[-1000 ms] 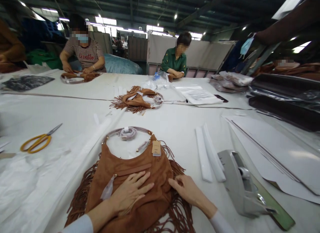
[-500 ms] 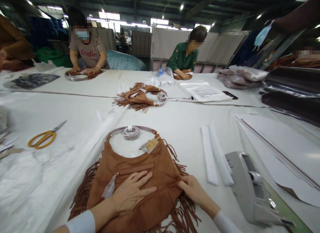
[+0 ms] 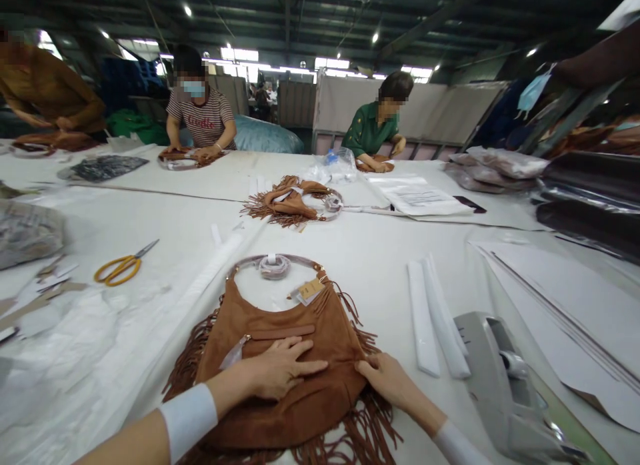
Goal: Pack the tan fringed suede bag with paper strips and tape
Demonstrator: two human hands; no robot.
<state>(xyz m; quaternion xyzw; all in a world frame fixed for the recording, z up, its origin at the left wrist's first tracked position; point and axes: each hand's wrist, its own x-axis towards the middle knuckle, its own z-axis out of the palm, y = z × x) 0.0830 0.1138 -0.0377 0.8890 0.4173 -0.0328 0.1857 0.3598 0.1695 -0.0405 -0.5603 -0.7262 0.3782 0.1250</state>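
Note:
A brown suede bag (image 3: 280, 412) with fringes down both sides lies flat in front of me, its strap curving away at the top. My left hand (image 3: 285, 368) rests on the bag's front, fingers spread, just below the zip. With thumb and fingers my right hand (image 3: 383, 378) pinches the bag's right edge beside the fringe. A yellowish tag (image 3: 309, 290) hangs near the right strap end, and a wrapped coil (image 3: 273, 266) sits on the strap.
Yellow-handled scissors (image 3: 120, 268) lie at left. White foam strips (image 3: 423, 318) and a grey tape dispenser (image 3: 510, 385) are at right. Another fringed bag (image 3: 293, 202) lies farther back. Several people handle brown items across the white table (image 3: 370, 235).
The view has shifted left, so most things appear farther right. My left hand has turned slightly on the bag; my right hand keeps its pinch on the edge.

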